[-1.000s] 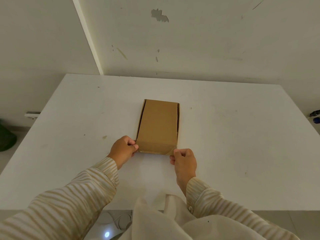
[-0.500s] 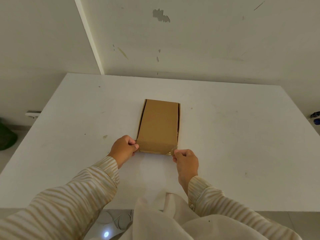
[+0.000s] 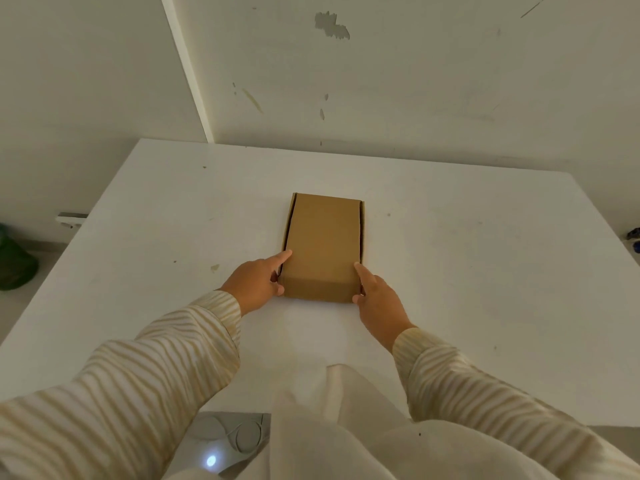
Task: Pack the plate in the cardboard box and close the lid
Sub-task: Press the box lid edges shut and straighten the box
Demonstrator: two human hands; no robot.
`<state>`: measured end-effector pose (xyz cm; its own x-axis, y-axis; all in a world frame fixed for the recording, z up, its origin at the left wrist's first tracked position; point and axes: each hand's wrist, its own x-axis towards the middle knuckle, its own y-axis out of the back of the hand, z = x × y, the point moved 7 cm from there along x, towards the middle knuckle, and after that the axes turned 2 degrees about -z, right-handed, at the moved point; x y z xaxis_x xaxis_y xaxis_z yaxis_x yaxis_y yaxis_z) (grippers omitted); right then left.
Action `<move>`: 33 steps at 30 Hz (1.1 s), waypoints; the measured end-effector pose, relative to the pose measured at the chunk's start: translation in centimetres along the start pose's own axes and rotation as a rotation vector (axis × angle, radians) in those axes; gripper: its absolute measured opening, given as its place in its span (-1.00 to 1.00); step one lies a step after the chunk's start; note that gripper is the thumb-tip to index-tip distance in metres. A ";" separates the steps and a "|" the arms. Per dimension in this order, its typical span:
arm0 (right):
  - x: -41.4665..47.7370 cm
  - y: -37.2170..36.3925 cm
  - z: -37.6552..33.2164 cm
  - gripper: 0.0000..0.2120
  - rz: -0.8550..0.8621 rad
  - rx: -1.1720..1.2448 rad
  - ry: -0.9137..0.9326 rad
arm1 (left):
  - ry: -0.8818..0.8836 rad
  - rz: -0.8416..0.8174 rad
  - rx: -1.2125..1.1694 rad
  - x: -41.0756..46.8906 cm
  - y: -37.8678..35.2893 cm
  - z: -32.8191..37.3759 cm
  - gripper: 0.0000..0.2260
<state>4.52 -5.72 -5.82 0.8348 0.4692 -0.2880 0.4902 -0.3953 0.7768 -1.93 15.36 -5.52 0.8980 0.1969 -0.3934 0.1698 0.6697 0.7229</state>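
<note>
A brown cardboard box point(image 3: 323, 244) lies in the middle of the white table point(image 3: 485, 289) with its lid down; thin dark gaps show along both long sides. My left hand point(image 3: 258, 282) presses against the box's near left corner, index finger stretched along the left side. My right hand point(image 3: 379, 299) touches the near right corner, index finger pointing along the right side. The box sits between both hands. No plate is visible; the lid hides the inside of the box.
A wall rises right behind the table's far edge. A dark green object point(image 3: 15, 261) sits on the floor to the left. Pale cloth point(image 3: 346, 420) hangs over the table's near edge below my arms.
Both hands have opened from curled fists at the box's front edge and moved to its near corners, index fingers now extended along the sides. The box stays in place.
</note>
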 end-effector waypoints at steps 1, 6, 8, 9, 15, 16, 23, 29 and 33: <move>0.3 0.0 -0.2 -0.44 -0.036 -0.119 0.052 | -0.014 -0.014 0.043 0.2 0.0 0.1 -0.34; 1.2 0.2 -0.1 -0.43 -0.104 -0.365 0.169 | -0.124 0.046 0.212 0.6 0.2 0.7 -0.36; 1.3 0.1 -0.1 -0.44 -0.111 -0.418 0.190 | -0.169 0.036 0.268 0.9 -0.1 0.8 -0.40; 1.3 0.1 -0.2 -0.45 -0.113 -0.440 0.199 | -0.177 0.031 0.290 1.1 -0.2 0.8 -0.42; 1.5 -0.1 -0.2 -0.53 -0.085 -0.531 0.234 | -0.226 0.108 0.440 0.9 -0.7 0.7 -0.52; 1.5 -0.2 -0.1 -0.54 -0.078 -0.526 0.233 | -0.231 0.121 0.448 0.8 -0.8 0.6 -0.53; 1.9 -0.5 0.0 -0.56 -0.079 -0.508 0.240 | -0.275 0.112 0.406 1.4 -0.1 0.2 -0.57; 2.2 -0.5 0.1 -0.77 -0.053 -0.462 0.220 | -0.274 0.170 0.369 1.2 -0.6 0.3 -0.56; 2.5 0.1 0.2 -0.81 0.030 -0.292 0.127 | -0.212 0.226 0.191 0.7 -1.3 0.6 -0.55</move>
<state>6.68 -4.75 -6.56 0.8009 0.5629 -0.2042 0.3576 -0.1760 0.9171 -1.30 14.22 -6.43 0.9823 0.1586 -0.0995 0.0122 0.4762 0.8793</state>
